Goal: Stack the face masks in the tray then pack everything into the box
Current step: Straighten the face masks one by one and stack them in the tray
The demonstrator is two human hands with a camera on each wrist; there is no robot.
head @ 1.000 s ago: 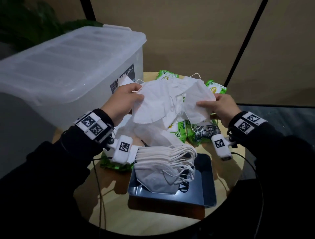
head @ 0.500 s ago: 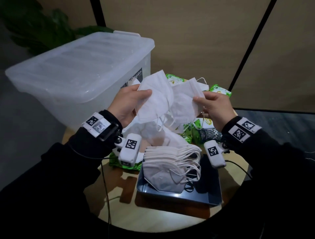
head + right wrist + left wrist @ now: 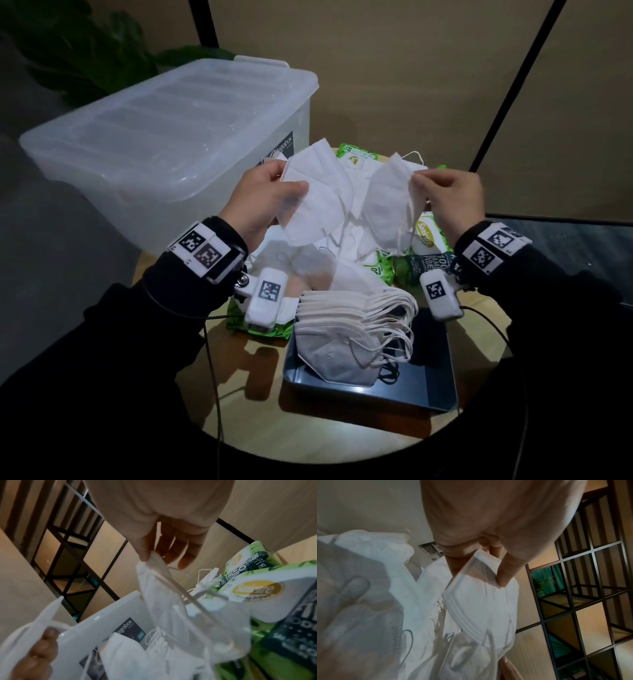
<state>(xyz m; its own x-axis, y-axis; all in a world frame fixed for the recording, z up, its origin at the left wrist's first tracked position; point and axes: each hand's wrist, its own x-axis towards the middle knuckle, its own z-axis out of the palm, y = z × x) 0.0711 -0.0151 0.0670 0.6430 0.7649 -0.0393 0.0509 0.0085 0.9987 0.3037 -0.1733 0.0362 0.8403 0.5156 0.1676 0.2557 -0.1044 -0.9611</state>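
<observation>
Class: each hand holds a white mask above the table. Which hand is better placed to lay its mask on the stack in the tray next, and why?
Probably the left hand: its mask hangs nearer above the stack, which fills the tray's left side. The right hand is farther off.

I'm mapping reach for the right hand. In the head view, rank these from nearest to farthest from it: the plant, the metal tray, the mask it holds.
From the right hand:
1. White mask, pinched in its fingers.
2. Metal tray, below, toward the person.
3. Plant, far left, behind the storage box.

A home-like or office room: beige wall panels (image 3: 376, 68), black grid shelving (image 3: 583, 601), houseplant (image 3: 85, 58), round wooden table (image 3: 308, 438).
</observation>
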